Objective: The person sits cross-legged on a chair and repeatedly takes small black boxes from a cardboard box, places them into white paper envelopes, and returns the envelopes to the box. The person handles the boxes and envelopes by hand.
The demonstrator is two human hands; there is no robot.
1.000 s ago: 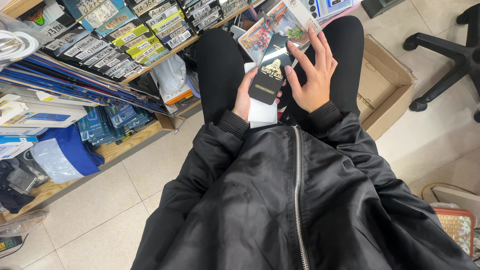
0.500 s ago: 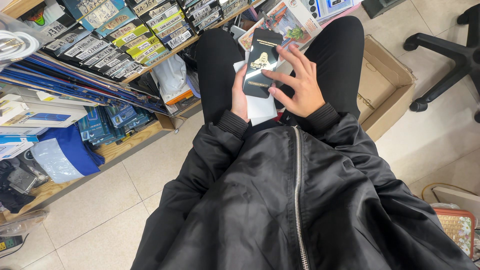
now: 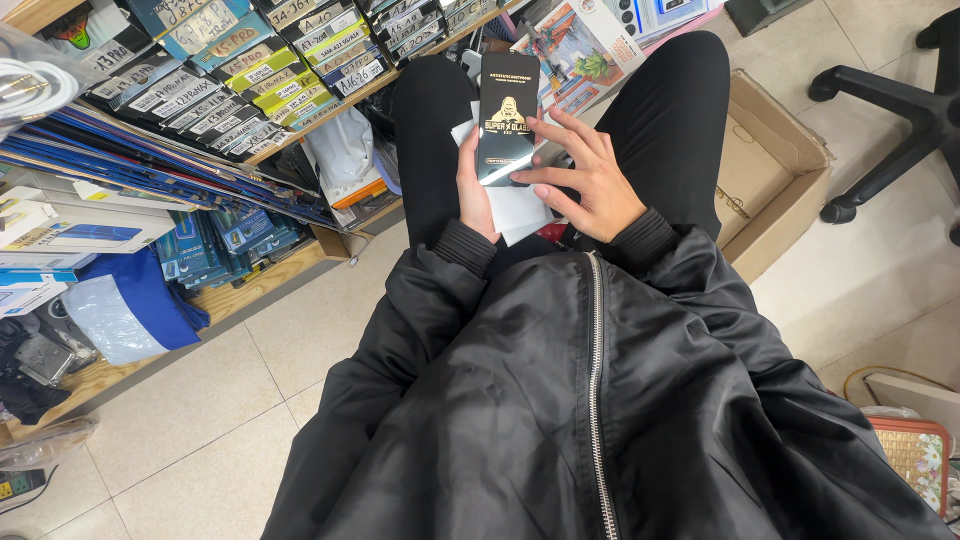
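Observation:
I sit in a black zip jacket with both hands raised over my lap. My left hand grips the left edge of a flat black packet with gold print, held upright. My right hand rests its fingers on the packet's right edge and lower front. Under the packet and my hands lie a few white sheets or envelopes. My black trousers fill the space behind.
Low wooden shelves at left hold rows of flat boxed packets and blue packs. An open cardboard box stands on the tiled floor at right. A black office chair base is further right. Colourful packages lie beyond my knees.
The black packet has been lifted and turned more upright, away from my lap. My right hand went from spread beside it to fingers laid on its edge.

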